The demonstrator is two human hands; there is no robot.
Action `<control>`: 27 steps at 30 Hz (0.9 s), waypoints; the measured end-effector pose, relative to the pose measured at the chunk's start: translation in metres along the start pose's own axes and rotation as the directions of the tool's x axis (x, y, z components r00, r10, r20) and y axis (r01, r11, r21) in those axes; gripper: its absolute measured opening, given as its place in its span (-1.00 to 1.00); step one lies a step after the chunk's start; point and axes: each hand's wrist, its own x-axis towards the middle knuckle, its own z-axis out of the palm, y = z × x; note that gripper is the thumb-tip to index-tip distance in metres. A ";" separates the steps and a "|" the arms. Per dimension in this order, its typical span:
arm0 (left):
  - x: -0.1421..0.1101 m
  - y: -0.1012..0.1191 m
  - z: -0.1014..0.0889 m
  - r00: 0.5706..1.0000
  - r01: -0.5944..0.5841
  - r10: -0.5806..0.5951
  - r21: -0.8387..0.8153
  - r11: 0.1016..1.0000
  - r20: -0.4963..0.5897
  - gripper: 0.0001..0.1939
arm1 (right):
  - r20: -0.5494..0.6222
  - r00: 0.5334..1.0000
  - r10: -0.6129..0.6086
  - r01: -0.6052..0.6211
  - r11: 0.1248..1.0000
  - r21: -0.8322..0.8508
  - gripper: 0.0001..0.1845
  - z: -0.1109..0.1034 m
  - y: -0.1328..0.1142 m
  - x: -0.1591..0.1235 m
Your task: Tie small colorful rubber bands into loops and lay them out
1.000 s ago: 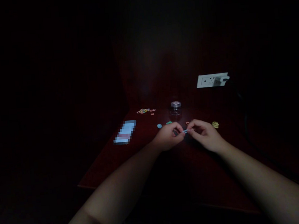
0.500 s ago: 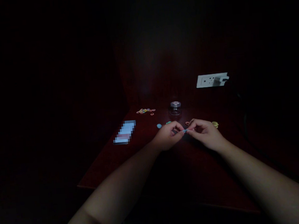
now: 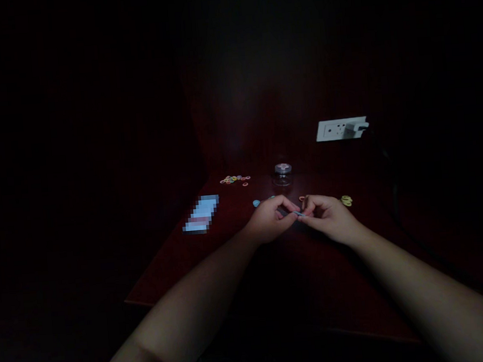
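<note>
The room is dark around a reddish table (image 3: 169,270) that I'm watching from afar. Nearest me, the left hand (image 3: 269,219) and right hand (image 3: 330,218) are pinched narrow, a small blue band (image 3: 298,214) held between their fingertips. A pixelated bright rectangle (image 3: 202,213) lies to the left. Just past the hands I see yellow bands (image 3: 347,200), an orange band (image 3: 300,200) and a blue pile (image 3: 256,203); farther, a lidded jar (image 3: 282,172), mixed bands (image 3: 235,178) and, on the wall, a white socket plate (image 3: 329,130).

1 dk-red tbl (image 3: 172,261), dim wall (image 3: 241,131)
</note>
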 end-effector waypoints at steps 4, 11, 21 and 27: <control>0.001 -0.005 0.001 1.000 0.009 -0.008 -0.009 1.000 0.028 -0.84 | 0.045 0.998 0.042 -0.043 0.999 0.022 -0.69 0.002 -0.002 -0.001; 0.003 -0.007 0.001 1.000 -0.023 0.023 -0.020 1.000 -0.001 -0.83 | 0.067 0.997 0.033 -0.034 0.999 0.023 -0.75 -0.001 -0.012 -0.001; 0.003 -0.006 0.000 1.000 -0.023 0.023 -0.033 0.999 0.010 -0.86 | 0.019 1.000 0.020 -0.020 1.000 -0.010 -0.73 -0.001 -0.009 0.000; 0.002 -0.004 0.000 1.000 -0.018 0.019 -0.065 0.998 0.020 -0.86 | 0.013 0.999 0.051 -0.052 0.998 0.032 -0.71 -0.002 -0.006 0.000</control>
